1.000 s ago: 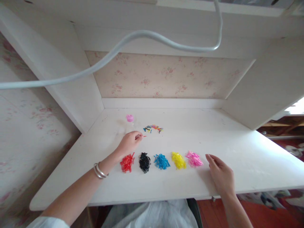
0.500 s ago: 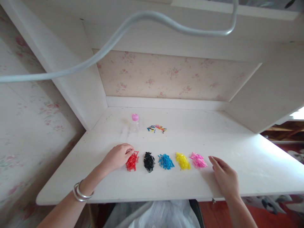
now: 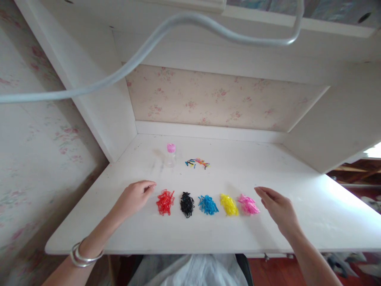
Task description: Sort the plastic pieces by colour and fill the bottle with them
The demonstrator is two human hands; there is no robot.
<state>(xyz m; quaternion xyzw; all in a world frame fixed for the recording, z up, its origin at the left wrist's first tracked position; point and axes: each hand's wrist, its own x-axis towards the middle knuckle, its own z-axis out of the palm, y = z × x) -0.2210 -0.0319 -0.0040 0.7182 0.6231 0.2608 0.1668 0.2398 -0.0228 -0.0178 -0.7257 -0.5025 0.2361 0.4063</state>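
Note:
Small elastic bands lie sorted by colour in a row of piles: red bands [image 3: 165,202], black bands [image 3: 187,204], blue bands [image 3: 208,204], yellow bands [image 3: 229,205] and pink bands [image 3: 249,204]. My left hand [image 3: 135,198] hovers just left of the red pile, apart from it, with thumb and fingers pinched together. To the right of the pink pile is my right hand [image 3: 278,208], its fingertips closed together and not touching the bands. Whether either pinch contains anything is too small to make out.
Behind the row lie mixed coloured bands [image 3: 198,163] in a loose cluster. A clear bottle with a pink cap [image 3: 171,148] stands left of them. The white desk [image 3: 190,234] has side panels and a shelf above. A pale cable [image 3: 190,18] crosses the upper view.
My left hand has drawn back leftward off the red pile. My right hand has risen a little and shifted left, above the pink pile's right side. The view has shifted slightly.

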